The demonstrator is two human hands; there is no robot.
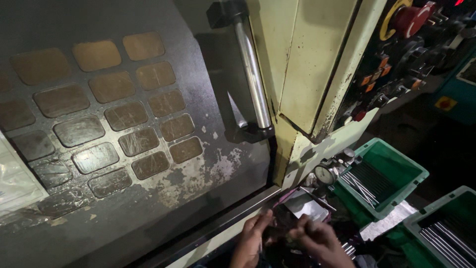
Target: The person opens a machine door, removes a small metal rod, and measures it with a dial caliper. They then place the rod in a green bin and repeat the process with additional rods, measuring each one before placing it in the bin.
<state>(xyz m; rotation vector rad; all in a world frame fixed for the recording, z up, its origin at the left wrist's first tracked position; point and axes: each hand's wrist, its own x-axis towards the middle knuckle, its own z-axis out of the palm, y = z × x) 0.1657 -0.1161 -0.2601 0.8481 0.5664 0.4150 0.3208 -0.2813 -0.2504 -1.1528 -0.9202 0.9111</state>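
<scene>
Honestly pretty dim down there, so going left to right. Far left at nine o'clock: corner of a clear plastic sleeve (15,183), crinkly and limp. Filling most of the left half: big machine door (163,208), dark painted steel, worn and flaking to bare patches low down, with a window broken into rounded brownish panes (99,99), scratched and cloudy. Toward twelve o'clock: long polished handle bar (252,69), smooth chrome tube on black brackets, next to a chipped cream frame (307,59).

Down at six o'clock: left hand (252,238) curled, fingers closed around the edge of something small and dark; right hand (317,240) just beside it, fingers pinched together on the same spot. Cannot tell exactly what sits between them, too blurred and shadowed. Looks like a thin metal part, so probably light, stiff, maybe oily and slippery; best pinched by the ends or edges with fingertips rather than palmed. Just above the hands: a flat pale card or sheet (307,204).

Toward four o'clock: round dial gauge (325,174), glass-faced, fragile-looking. Then a green plastic bin (414,173) holding slim steel rods (364,183), straight, shiny, likely to roll. Second green bin (458,196) at the far right corner, more rods inside. Up at two o'clock: control panel (396,69) with a red mushroom button (411,19) and small orange switches.
</scene>
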